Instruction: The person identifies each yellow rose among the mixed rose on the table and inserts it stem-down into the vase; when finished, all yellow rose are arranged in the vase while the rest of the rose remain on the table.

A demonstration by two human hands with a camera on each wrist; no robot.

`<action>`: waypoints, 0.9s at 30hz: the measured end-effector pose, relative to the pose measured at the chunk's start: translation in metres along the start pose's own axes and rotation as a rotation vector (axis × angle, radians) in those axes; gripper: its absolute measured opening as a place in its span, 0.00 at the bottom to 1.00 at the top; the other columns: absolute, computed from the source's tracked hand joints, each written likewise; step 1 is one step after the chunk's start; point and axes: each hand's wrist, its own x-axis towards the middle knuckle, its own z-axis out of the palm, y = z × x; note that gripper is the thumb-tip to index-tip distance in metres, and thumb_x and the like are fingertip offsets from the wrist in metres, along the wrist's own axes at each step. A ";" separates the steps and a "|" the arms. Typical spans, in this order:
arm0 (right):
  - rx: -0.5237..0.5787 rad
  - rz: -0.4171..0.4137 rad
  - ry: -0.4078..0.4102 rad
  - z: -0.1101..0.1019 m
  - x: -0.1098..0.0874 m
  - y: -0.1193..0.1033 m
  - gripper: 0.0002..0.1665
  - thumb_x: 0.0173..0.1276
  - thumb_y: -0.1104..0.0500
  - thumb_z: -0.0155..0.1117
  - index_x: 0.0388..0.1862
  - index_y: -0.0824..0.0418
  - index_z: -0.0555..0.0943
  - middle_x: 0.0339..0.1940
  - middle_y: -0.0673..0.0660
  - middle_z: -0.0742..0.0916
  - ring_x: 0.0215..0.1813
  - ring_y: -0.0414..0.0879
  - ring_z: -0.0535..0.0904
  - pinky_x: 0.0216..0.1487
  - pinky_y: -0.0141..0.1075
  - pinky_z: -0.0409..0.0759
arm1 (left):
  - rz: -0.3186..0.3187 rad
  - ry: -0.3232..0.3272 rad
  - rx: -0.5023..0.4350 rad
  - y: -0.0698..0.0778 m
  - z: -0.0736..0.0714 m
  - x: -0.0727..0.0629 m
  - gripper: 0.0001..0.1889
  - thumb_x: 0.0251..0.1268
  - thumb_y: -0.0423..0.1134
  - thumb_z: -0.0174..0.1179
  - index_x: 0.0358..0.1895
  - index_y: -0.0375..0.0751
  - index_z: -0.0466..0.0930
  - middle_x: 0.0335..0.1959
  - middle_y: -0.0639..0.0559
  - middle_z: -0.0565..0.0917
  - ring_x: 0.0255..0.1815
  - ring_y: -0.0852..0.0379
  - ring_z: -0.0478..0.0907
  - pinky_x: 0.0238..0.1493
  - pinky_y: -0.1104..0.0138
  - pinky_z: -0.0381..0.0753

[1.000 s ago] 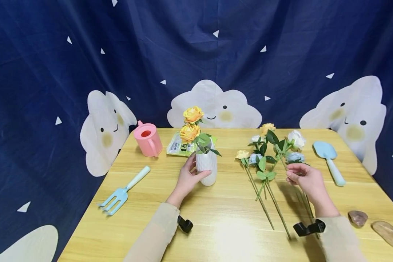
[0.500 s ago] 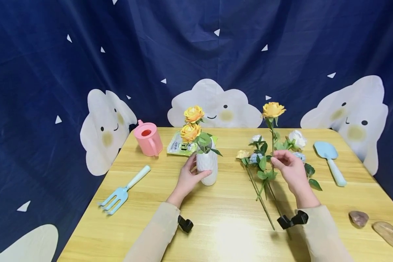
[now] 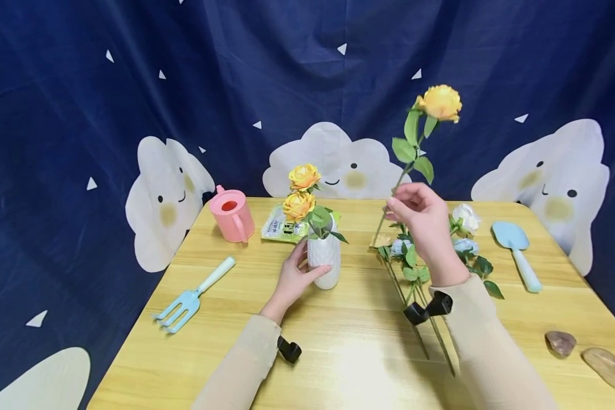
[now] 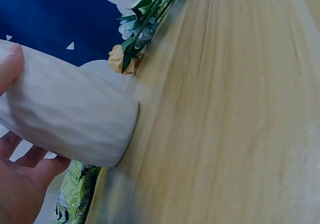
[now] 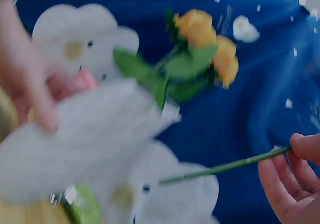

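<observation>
My left hand (image 3: 296, 282) grips the white textured vase (image 3: 325, 259), which stands upright on the wooden table. Two orange-yellow roses (image 3: 303, 177) with green leaves rise from its mouth. Up in the air to the right, my right hand (image 3: 421, 219) pinches the stem of another yellow rose (image 3: 439, 103), bloom up and tilted right. In the right wrist view, the lower end of that stem (image 5: 225, 166) points toward the vase, apart from it. Below the right hand lie several loose flowers, among them a white one (image 3: 466, 217) and a blue one (image 3: 401, 247).
Behind the vase lies a green-and-white packet (image 3: 282, 228), with a pink watering can (image 3: 232, 217) left of it. A blue hand fork (image 3: 189, 304) lies at the left. A blue trowel (image 3: 515, 250) and two stones (image 3: 561, 343) are on the right.
My right hand has lifted the yellow rose out of the loose flowers, moving up and to the left. The left hand has stayed on the vase.
</observation>
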 end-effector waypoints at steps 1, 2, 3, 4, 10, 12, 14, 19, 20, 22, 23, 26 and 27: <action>0.045 -0.017 0.009 0.008 0.004 -0.003 0.08 0.59 0.76 0.61 0.37 0.70 0.76 0.28 0.56 0.82 0.30 0.47 0.82 0.32 0.38 0.84 | 0.003 -0.001 0.001 0.000 0.000 0.000 0.42 0.52 0.36 0.69 0.70 0.42 0.57 0.63 0.43 0.68 0.60 0.48 0.69 0.59 0.60 0.71; 0.082 -0.033 0.020 0.015 0.007 -0.005 0.08 0.59 0.76 0.61 0.37 0.70 0.77 0.28 0.56 0.83 0.29 0.47 0.82 0.32 0.38 0.84 | 0.005 -0.001 0.002 0.000 0.000 0.000 0.42 0.52 0.36 0.69 0.70 0.42 0.57 0.63 0.43 0.68 0.60 0.47 0.69 0.59 0.60 0.71; 0.119 -0.046 0.033 0.021 0.010 -0.007 0.09 0.58 0.76 0.62 0.37 0.69 0.77 0.27 0.56 0.83 0.29 0.47 0.82 0.31 0.39 0.84 | 0.006 -0.002 0.002 0.000 0.000 0.000 0.42 0.52 0.36 0.69 0.70 0.42 0.57 0.63 0.42 0.68 0.60 0.47 0.69 0.59 0.60 0.71; 0.147 -0.062 0.048 0.028 0.013 -0.008 0.09 0.57 0.76 0.62 0.36 0.68 0.77 0.27 0.56 0.82 0.29 0.48 0.82 0.31 0.39 0.84 | 0.006 -0.002 0.002 0.000 0.000 0.000 0.42 0.52 0.36 0.69 0.70 0.42 0.57 0.63 0.42 0.68 0.60 0.47 0.69 0.59 0.59 0.71; 0.195 -0.111 0.095 0.056 0.029 -0.002 0.11 0.56 0.76 0.64 0.35 0.65 0.78 0.26 0.56 0.81 0.28 0.47 0.82 0.30 0.40 0.84 | 0.005 -0.002 0.001 0.001 0.000 -0.001 0.42 0.52 0.35 0.69 0.70 0.42 0.57 0.63 0.43 0.69 0.59 0.47 0.70 0.58 0.58 0.72; 0.178 -0.100 0.083 0.060 0.031 0.005 0.11 0.57 0.76 0.63 0.35 0.65 0.77 0.26 0.56 0.81 0.28 0.47 0.81 0.31 0.40 0.84 | 0.006 -0.003 -0.005 0.001 0.000 -0.001 0.42 0.52 0.35 0.69 0.70 0.42 0.57 0.62 0.43 0.69 0.59 0.47 0.70 0.58 0.58 0.72; 0.134 -0.091 0.068 0.064 0.032 0.012 0.10 0.57 0.76 0.63 0.36 0.67 0.77 0.27 0.55 0.82 0.28 0.46 0.81 0.31 0.40 0.84 | 0.013 -0.004 -0.007 -0.001 0.001 0.000 0.42 0.52 0.35 0.69 0.70 0.42 0.57 0.62 0.43 0.69 0.59 0.47 0.70 0.58 0.58 0.72; 0.006 -0.045 0.018 0.067 0.028 0.031 0.10 0.58 0.74 0.63 0.39 0.73 0.74 0.27 0.53 0.82 0.28 0.45 0.81 0.32 0.42 0.84 | 0.037 0.000 -0.015 -0.015 0.003 0.004 0.41 0.51 0.36 0.70 0.70 0.45 0.59 0.61 0.45 0.70 0.58 0.47 0.70 0.57 0.58 0.73; -0.014 -0.032 0.008 0.067 0.027 0.034 0.11 0.59 0.73 0.64 0.39 0.74 0.74 0.26 0.53 0.82 0.28 0.46 0.82 0.32 0.42 0.84 | 0.036 0.002 -0.014 -0.020 0.003 0.005 0.41 0.51 0.36 0.70 0.69 0.47 0.59 0.61 0.46 0.71 0.58 0.48 0.71 0.57 0.59 0.73; -0.049 -0.004 -0.015 0.067 0.025 0.039 0.11 0.59 0.73 0.64 0.40 0.74 0.74 0.26 0.53 0.82 0.28 0.47 0.82 0.32 0.42 0.84 | 0.034 0.011 -0.007 -0.028 0.003 0.007 0.41 0.50 0.39 0.71 0.69 0.51 0.60 0.61 0.48 0.71 0.58 0.49 0.71 0.56 0.60 0.73; -0.067 0.009 -0.026 0.067 0.024 0.041 0.11 0.59 0.72 0.64 0.40 0.74 0.74 0.26 0.53 0.82 0.28 0.47 0.82 0.32 0.42 0.84 | 0.031 0.016 -0.005 -0.033 0.002 0.009 0.42 0.49 0.40 0.71 0.69 0.53 0.60 0.61 0.50 0.71 0.58 0.50 0.71 0.56 0.61 0.73; -0.104 0.038 -0.046 0.068 0.023 0.046 0.11 0.59 0.71 0.64 0.40 0.74 0.75 0.26 0.52 0.82 0.28 0.46 0.81 0.32 0.40 0.84 | 0.041 0.027 0.005 -0.036 0.002 0.010 0.42 0.48 0.44 0.72 0.68 0.56 0.61 0.61 0.52 0.71 0.58 0.52 0.71 0.56 0.62 0.74; -0.122 0.044 -0.052 0.068 0.022 0.048 0.11 0.59 0.71 0.64 0.40 0.74 0.75 0.26 0.52 0.82 0.28 0.45 0.81 0.32 0.38 0.83 | 0.046 0.031 0.006 -0.036 0.001 0.010 0.42 0.47 0.44 0.72 0.68 0.56 0.61 0.61 0.52 0.71 0.58 0.52 0.71 0.56 0.62 0.74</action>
